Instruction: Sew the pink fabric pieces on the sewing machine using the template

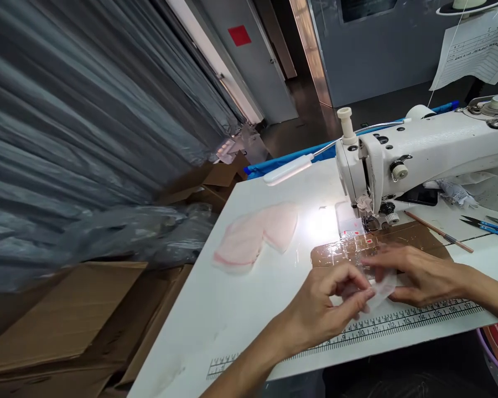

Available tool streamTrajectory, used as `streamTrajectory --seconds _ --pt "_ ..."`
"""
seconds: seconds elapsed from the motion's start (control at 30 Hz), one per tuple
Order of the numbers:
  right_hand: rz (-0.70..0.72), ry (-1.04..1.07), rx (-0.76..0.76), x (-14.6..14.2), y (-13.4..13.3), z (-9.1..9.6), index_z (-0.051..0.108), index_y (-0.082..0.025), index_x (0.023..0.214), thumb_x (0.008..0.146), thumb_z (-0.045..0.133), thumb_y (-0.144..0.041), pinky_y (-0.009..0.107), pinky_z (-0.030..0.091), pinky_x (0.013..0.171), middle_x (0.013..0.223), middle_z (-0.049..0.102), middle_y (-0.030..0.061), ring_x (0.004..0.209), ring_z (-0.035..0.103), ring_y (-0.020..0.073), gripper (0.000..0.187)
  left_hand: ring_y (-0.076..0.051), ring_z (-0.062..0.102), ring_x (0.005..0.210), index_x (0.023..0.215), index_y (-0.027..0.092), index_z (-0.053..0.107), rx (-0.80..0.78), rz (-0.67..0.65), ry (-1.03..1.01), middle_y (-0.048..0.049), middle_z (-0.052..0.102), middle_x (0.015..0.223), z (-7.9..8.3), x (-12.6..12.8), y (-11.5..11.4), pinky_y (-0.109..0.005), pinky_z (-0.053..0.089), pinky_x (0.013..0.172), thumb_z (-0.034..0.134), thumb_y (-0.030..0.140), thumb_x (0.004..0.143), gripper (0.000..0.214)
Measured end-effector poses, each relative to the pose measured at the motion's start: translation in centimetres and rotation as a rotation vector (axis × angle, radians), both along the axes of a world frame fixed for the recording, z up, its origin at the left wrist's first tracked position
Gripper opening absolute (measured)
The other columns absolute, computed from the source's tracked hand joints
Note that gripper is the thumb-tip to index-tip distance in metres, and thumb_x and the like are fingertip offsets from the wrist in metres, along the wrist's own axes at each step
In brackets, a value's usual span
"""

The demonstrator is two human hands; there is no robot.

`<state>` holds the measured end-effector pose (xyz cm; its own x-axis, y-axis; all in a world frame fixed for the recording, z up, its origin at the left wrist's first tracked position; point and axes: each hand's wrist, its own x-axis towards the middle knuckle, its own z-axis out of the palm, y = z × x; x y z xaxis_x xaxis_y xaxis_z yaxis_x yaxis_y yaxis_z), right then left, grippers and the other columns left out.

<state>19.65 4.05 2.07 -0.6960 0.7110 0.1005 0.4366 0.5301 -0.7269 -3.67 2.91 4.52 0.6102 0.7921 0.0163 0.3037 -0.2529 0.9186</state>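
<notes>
My left hand (336,304) is closed, thumb and fingers pinching the edge of a small sheer white piece of fabric (382,292). On the other side of that piece is my right hand (415,273), its fingers apart and blurred by motion; whether it grips the fabric I cannot tell. Both hands are just in front of the needle area of a white sewing machine (423,146), over a brown taped sheet (327,255) on the table. Farther left, sheer pale pink cut fabric (249,235) lies flat, well apart from my hands.
A printed ruler (406,321) runs along the front edge of the white table (199,320). Right of the needle lie a pencil (437,231) and blue-handled thread snips (492,226). A lamp (288,169) lights the surface. Cardboard boxes (62,315) stand at the left.
</notes>
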Motion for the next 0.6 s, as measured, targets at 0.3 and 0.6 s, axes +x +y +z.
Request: streamTrajectory --seconds 0.3,0.6 --pt "-0.206 0.174 -0.648 3.1 2.3 1.1 0.07 -0.017 0.107 0.086 0.061 -0.046 0.022 0.049 0.046 0.085 0.074 0.0064 0.064 0.069 0.0158 0.037 -0.012 0.059 0.053 0.091 0.023 0.057 0.084 0.307 0.163 0.002 0.065 0.066 -1.8 -1.4 3.9 -0.024 0.051 0.05 0.059 0.034 0.086 0.013" --pt "-0.63 -0.303 -0.059 1.5 6.1 0.3 0.057 -0.021 0.061 0.086 0.059 -0.037 0.025 0.031 0.05 0.05 0.053 -0.0023 0.052 0.052 0.0144 0.03 -0.024 0.061 0.09 0.094 0.022 0.066 0.717 0.199 0.582 -0.0086 0.063 0.098 -4.6 0.3 10.5 -0.038 0.047 0.081 0.045 0.024 0.094 0.021"
